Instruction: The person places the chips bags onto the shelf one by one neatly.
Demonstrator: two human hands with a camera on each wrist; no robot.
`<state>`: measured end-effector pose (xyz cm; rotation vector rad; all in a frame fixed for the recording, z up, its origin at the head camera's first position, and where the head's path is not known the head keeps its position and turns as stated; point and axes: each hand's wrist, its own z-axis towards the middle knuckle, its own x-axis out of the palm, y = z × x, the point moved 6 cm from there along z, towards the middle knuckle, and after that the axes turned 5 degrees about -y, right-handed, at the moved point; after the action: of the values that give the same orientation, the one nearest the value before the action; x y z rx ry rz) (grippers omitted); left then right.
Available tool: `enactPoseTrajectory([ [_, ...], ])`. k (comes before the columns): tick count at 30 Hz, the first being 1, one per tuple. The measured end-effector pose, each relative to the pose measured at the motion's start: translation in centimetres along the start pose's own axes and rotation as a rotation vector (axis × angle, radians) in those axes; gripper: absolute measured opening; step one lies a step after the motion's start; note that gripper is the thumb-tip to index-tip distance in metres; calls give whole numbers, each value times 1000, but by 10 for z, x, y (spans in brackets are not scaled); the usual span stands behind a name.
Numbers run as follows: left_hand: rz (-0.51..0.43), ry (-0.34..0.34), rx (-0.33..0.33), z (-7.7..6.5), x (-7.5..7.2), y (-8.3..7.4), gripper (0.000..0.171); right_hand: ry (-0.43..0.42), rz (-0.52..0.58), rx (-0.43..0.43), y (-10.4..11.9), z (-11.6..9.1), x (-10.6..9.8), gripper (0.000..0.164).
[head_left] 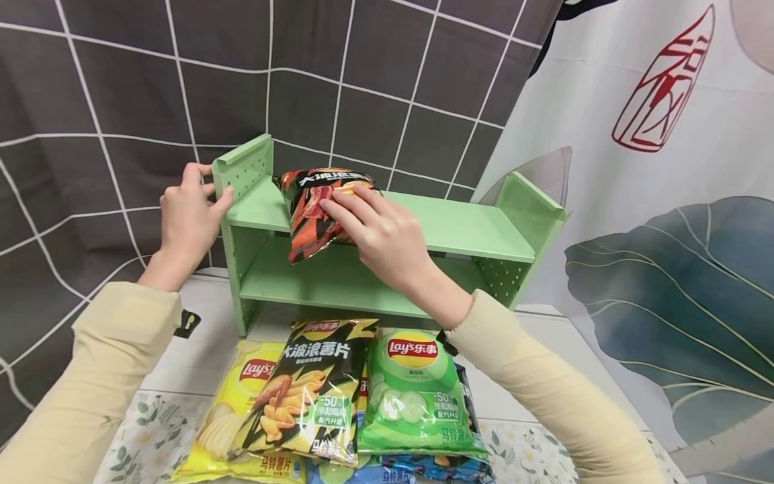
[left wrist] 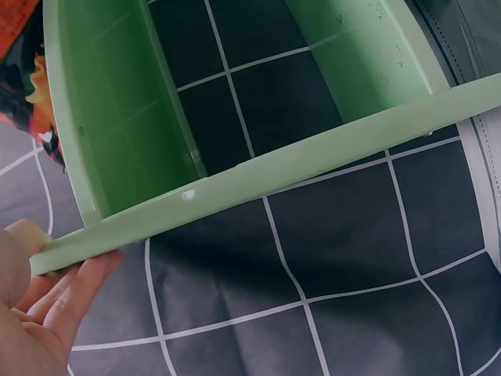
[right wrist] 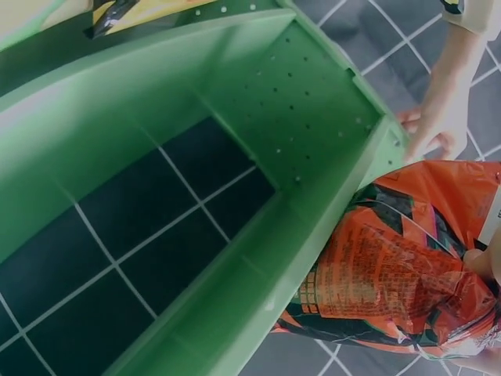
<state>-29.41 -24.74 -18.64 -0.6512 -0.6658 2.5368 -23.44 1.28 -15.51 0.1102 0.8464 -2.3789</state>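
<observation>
A red and black bag of potato chips (head_left: 307, 218) is at the left part of the top board of a green two-tier shelf (head_left: 465, 232), its lower corner jutting past the front edge. My right hand (head_left: 390, 235) grips this bag, fingers over its printed front; the right wrist view shows its orange back (right wrist: 383, 266) beside the shelf edge. With thumb and fingers on either side, my left hand (head_left: 189, 214) holds the upper corner of the shelf's left side panel (left wrist: 258, 176).
In front of the shelf lie several more chip bags: a yellow one (head_left: 211, 437), a black one (head_left: 314, 403) overlapping it, a green one (head_left: 417, 410) and blue ones (head_left: 363, 470) underneath. Behind hangs a dark gridded curtain (head_left: 224, 101); a pale patterned curtain (head_left: 605, 202) is at the right.
</observation>
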Motion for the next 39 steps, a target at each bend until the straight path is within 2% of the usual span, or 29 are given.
enactPoseTrajectory([
  [7,0,6,-7,-1,1,0,37,43,12,-8,5,5,11,31],
  [18,6,1,-7,0,1,1,39,115,71,40,3,12,26,36],
  [27,5,-9,8,0,0,0,38,76,83,67,4,13,29,29],
  [32,8,-16,14,0,0,-1,37,71,71,55,5,12,31,32],
  [39,13,-11,10,0,0,-1,38,128,115,7,9,9,38,21],
])
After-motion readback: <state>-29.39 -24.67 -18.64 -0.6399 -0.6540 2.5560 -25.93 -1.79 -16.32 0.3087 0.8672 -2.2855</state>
